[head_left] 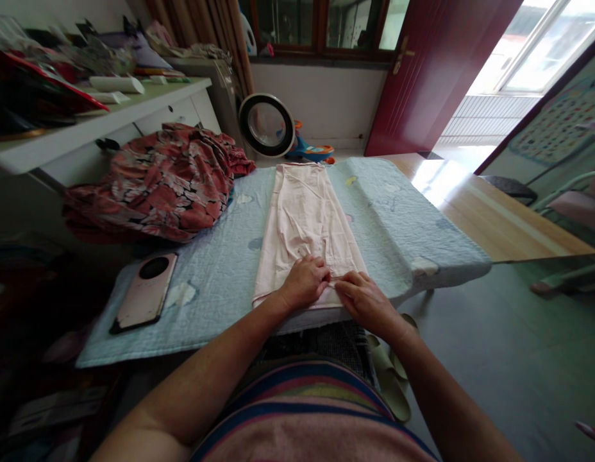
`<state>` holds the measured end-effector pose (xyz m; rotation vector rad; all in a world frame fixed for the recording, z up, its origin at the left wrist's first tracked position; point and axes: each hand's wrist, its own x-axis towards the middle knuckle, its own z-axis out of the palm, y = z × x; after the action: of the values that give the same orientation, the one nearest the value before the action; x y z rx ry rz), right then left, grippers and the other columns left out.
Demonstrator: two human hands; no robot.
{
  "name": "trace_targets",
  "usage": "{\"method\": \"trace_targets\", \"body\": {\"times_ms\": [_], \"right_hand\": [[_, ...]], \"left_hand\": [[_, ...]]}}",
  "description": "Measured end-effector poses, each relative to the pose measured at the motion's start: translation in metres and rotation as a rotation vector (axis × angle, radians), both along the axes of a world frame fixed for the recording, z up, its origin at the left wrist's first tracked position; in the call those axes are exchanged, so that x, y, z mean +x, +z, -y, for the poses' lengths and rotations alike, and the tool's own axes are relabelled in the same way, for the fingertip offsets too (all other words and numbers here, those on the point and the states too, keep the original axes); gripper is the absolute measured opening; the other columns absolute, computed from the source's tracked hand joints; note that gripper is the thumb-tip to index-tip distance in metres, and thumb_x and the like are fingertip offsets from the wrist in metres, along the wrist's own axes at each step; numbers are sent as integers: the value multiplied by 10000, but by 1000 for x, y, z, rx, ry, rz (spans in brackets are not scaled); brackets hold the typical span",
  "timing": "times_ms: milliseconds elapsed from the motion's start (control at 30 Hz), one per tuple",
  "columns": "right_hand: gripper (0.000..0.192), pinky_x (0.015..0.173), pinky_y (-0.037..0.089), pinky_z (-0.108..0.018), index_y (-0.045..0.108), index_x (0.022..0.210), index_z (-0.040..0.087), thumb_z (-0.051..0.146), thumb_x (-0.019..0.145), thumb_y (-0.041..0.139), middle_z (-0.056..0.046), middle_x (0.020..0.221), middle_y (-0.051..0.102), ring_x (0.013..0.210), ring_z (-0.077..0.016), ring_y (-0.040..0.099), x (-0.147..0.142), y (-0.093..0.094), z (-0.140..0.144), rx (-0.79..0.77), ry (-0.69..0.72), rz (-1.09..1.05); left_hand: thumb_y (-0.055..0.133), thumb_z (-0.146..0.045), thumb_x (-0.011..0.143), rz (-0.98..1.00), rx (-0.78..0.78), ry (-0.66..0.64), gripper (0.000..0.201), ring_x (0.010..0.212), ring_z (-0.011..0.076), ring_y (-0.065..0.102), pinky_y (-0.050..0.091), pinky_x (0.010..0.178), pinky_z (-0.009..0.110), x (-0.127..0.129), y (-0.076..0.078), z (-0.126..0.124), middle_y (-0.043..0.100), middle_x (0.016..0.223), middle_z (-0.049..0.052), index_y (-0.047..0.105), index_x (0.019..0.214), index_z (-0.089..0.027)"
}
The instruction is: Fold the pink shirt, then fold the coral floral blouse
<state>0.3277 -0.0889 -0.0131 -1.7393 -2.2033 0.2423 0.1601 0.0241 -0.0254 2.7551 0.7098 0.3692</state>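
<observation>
A long pale pink garment [308, 218] lies folded into a narrow strip on a light blue quilted cover [393, 218], running away from me. My left hand [304, 281] rests knuckles up on the garment's near end, fingers curled onto the cloth. My right hand [362, 296] is beside it on the near right corner, with its fingers pinching the fabric's edge. The two hands almost touch.
A crumpled red floral cloth [158, 183] is heaped at the cover's far left. A phone [144, 292] lies face down near the left front edge. A white desk [100, 122] with clutter stands to the left. Green slippers [388, 378] sit on the floor below.
</observation>
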Motion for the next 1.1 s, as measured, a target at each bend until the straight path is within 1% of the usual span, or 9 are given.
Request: {"method": "trace_targets", "body": {"times_ms": [133,267,400,533,600,767,933,1033,1100], "right_hand": [[233,905,443,-362,721,995,211,203,975,489,-75,997,636,940,-210,539,16,-4,10,8,17,-12],[233,876,451,-354,731,1005,230,211,972,501,-68,989,640,925,-205,536,28,0,18,-7,7,-12],[212,875,444,-359,730,911,201,173,947,522,-74,949,640,913,-209,535,18,4,10,5,-10,-13],[237,883,449,-344,720,1010,202,186,976,486,-78,988,639,923,-199,542,0,-2,-3,33,23,-89],[252,879,452,-345,727,1006,210,224,993,476,-78,991,640,920,-200,542,-3,-6,-5,41,28,-102],[227,877,457,-370,744,993,218,187,954,522,-78,973,637,930,-217,538,12,-13,4,43,3,-116],[241,877,466,-362,734,998,206,121,901,530,-70,982,632,933,-204,557,30,-14,13,32,-10,-200],[230,864,473,-358,724,870,199,102,879,515,-63,935,624,902,-195,564,27,-11,9,33,-7,-232],[254,877,477,-365,728,951,203,93,859,519,-74,984,615,942,-206,555,18,-10,4,64,-14,-229]], "left_hand": [[604,-238,893,43,-13,-22,108,951,233,518,416,874,384,-4,-3,-1,624,968,80,698,890,-186],[613,-235,890,99,-63,-60,102,962,223,523,414,904,377,-8,-4,-2,625,957,73,703,874,-189],[639,-234,872,122,-90,-72,87,961,222,527,416,913,375,-9,-3,-3,627,939,65,714,883,-189],[636,-243,877,141,-106,-58,102,944,214,530,421,897,359,-8,-2,-3,630,921,58,723,879,-191],[634,-248,880,148,-109,-54,107,934,209,533,423,890,354,-8,-3,-3,630,914,55,728,877,-196],[649,-218,861,154,-105,-65,91,928,209,535,420,877,355,-8,-7,-5,638,918,51,740,859,-210],[631,-219,872,177,-104,-45,110,927,212,533,417,878,358,-8,-7,-3,638,899,48,736,844,-205],[643,-217,859,171,-99,-27,94,934,216,535,418,881,364,-7,-7,-2,635,908,50,735,847,-207],[643,-221,860,175,-100,-25,93,929,214,537,419,879,364,-7,-7,-1,635,908,49,735,850,-206]]}}
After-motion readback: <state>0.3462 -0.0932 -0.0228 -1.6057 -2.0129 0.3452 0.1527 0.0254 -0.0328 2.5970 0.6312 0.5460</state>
